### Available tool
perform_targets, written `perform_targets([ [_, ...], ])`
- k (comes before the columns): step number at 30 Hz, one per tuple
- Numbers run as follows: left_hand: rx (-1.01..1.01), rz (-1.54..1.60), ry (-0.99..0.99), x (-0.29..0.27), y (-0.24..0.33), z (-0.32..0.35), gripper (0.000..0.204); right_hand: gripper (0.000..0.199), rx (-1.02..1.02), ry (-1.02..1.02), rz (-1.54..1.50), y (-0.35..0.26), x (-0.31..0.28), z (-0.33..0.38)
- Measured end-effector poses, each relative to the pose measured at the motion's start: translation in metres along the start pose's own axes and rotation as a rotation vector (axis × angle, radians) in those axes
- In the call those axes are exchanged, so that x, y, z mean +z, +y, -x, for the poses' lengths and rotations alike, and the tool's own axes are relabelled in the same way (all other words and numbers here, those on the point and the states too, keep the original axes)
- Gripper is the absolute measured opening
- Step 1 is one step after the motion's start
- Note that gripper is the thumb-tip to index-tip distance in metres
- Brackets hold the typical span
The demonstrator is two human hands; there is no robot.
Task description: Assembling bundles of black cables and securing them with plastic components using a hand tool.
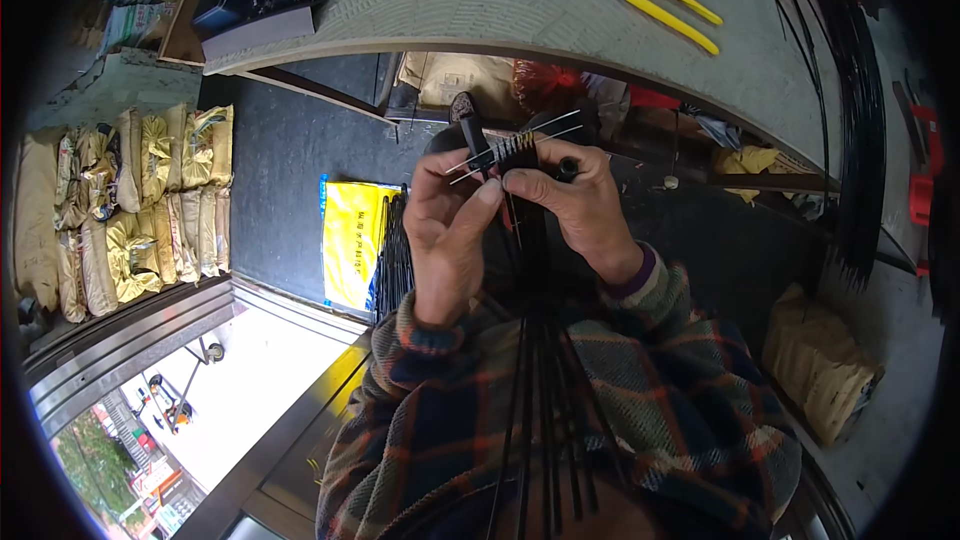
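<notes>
The left hand (pixel 445 230) and right hand (pixel 590 205) each clamp rods (pixel 515 147) in their grip; the right seemingly also holds a tube (pixel 568 168).

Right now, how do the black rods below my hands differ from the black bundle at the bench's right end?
The rods spread out in a loose fan; the bundle is packed densely. The rods extend across your plaid top, below your left hand and right hand; the bundle hangs by the bench, away from both hands. Both are black, long and slender.
</notes>
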State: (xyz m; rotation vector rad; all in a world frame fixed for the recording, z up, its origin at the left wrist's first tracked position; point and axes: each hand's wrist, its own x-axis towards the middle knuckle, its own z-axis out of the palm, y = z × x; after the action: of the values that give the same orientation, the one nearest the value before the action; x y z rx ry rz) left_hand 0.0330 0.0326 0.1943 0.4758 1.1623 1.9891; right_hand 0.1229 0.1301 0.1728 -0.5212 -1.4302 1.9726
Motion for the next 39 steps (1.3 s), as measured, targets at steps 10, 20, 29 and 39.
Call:
perform_targets([
  [10,-0.03,-0.075,-0.055,-0.021,0.016,-0.011,0.022,0.021,-0.07,-0.029,0.123,-0.011,0.011,0.01],
  [20,0.008,-0.073,-0.018,-0.016,0.006,-0.004,0.024,0.029,-0.093,-0.063,0.026,-0.002,0.007,0.006],
  [29,0.039,-0.037,0.024,-0.007,-0.002,0.001,0.026,0.02,-0.103,-0.036,0.116,-0.009,0.007,0.008],
  [39,0.159,0.061,0.052,-0.002,-0.023,-0.001,0.028,0.019,-0.164,0.026,0.227,-0.001,0.013,0.015],
])
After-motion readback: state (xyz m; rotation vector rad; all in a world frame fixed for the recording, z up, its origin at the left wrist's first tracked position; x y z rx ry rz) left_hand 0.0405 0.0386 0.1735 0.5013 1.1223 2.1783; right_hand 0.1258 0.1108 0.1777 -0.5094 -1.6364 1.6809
